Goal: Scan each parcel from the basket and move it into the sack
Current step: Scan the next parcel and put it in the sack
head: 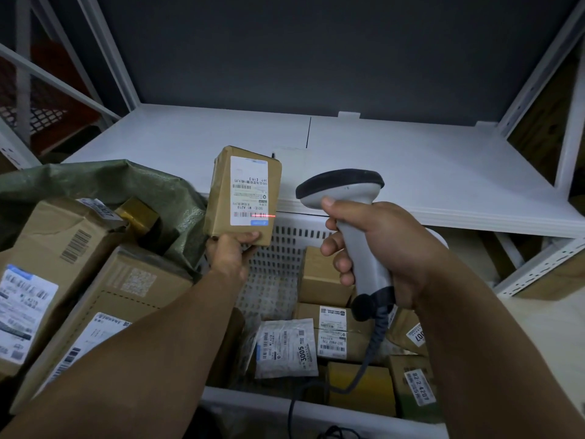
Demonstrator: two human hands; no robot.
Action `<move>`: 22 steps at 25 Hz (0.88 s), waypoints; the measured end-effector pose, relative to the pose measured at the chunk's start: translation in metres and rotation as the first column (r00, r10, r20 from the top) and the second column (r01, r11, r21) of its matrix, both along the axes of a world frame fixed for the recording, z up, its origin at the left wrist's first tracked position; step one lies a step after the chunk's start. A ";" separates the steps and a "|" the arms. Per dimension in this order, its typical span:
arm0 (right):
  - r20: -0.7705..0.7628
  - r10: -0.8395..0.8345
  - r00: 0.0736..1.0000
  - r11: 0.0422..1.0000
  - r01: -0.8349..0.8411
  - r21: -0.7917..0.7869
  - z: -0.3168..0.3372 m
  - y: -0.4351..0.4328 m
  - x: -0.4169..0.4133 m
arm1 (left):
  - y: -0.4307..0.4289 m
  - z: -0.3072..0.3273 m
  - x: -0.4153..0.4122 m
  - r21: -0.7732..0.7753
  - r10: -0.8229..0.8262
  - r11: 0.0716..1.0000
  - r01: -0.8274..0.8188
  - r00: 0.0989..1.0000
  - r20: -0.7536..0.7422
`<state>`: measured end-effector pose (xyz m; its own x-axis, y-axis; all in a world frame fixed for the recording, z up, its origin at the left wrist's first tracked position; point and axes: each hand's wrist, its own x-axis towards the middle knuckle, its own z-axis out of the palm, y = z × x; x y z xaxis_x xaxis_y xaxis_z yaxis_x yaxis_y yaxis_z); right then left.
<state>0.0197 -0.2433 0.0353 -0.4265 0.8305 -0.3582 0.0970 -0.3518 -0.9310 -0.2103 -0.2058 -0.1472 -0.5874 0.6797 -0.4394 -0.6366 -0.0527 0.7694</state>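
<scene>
The sack (95,182) lies left of the basket (285,248). Above the basket, the left hand (229,253) pinches the parcel (243,194) by its bottom edge; the right hand (380,248) grips the scanner (354,217). Its red line (261,215) sits half off the barcode, so scanning may fail.

Colours noted.
I see a brown parcel (243,198) with white label (249,185) crossed by a red line (264,215), grey-and-black scanner (342,188), green sack (95,179), white slotted basket (278,267).

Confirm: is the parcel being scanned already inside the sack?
No, the left hand holds the parcel upright beside the sack, the red scan line across its label.
</scene>
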 end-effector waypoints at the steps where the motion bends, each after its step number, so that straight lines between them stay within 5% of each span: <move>1: 0.000 -0.001 1.000 1.000 0.001 -0.001 0.000 0.000 0.001 | 0.001 -0.002 -0.001 0.003 0.001 1.000 -0.001 1.000 0.005; 8: 0.006 -0.011 1.000 1.000 0.011 -0.004 0.001 0.000 0.008 | -0.002 0.001 0.005 0.093 -0.156 0.984 0.150 0.986 0.060; 22: 0.033 -0.053 0.998 0.998 0.052 0.021 -0.010 0.010 0.013 | -0.002 0.008 0.020 0.107 -0.167 0.982 0.158 0.982 0.085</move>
